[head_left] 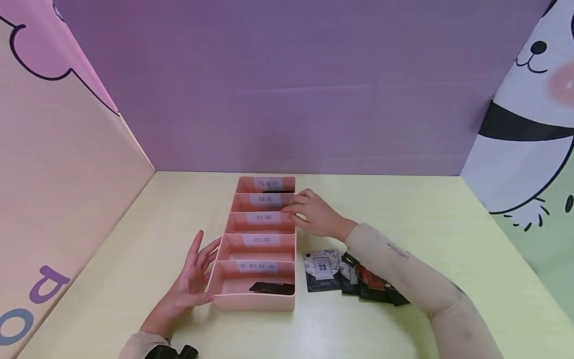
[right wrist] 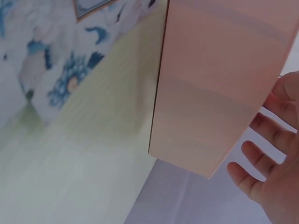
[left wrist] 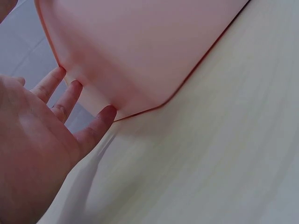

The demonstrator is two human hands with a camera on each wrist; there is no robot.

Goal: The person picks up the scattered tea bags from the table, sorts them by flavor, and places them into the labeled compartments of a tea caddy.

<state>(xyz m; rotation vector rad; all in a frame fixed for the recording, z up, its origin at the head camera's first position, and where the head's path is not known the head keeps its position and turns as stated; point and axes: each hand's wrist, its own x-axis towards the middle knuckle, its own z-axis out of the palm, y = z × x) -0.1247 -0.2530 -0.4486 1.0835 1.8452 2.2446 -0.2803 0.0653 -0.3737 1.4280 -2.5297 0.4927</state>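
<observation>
A long pink divided box (head_left: 255, 302) with labelled compartments stands in the middle of the table. My left hand (head_left: 190, 281) rests against its left side near the front, fingers spread; in the left wrist view fingertips (left wrist: 108, 112) touch the wall. At the right rim, by the second and third compartments from the back, is my right hand (head_left: 316, 214). Its fingers are loosely bent over the edge, and nothing shows in them in the right wrist view. A black packet (head_left: 273, 288) lies in the front compartment, and a dark edge (head_left: 278, 191) shows in the rearmost.
Right of the box lie several overlapping tea packets, a floral one (head_left: 323, 271) nearest and a red-and-black one (head_left: 372, 284) partly under my right sleeve (head_left: 403, 264). A purple wall (head_left: 305, 99) rises behind the table (head_left: 448, 239), with printed panels at both sides.
</observation>
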